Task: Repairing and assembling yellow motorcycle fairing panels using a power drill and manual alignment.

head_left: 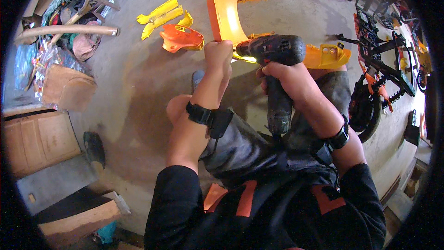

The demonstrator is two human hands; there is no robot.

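A large curved yellow-orange plastic panel (230, 16) arches in front of me, like a vehicle body part. At its lower left bend, my left hand (218, 55) is closed on the panel's edge. My right hand (287, 78) is wrapped round the handle of a black cordless drill (277, 48). The drill points left, its front end up against the panel next to my left hand, with a bright light there. Where the tip meets the panel is mostly hidden. The panel's lower arm (323, 57) reaches right above my knee.
Yellow plastic pieces (162, 16) and an orange cowl (181, 38) lie on the concrete floor ahead. A stripped vehicle frame with a black wheel (367, 115) stands at right. Cardboard boxes (69, 88), bags and scrap crowd the left. A dark shoe (95, 149) lies nearby.
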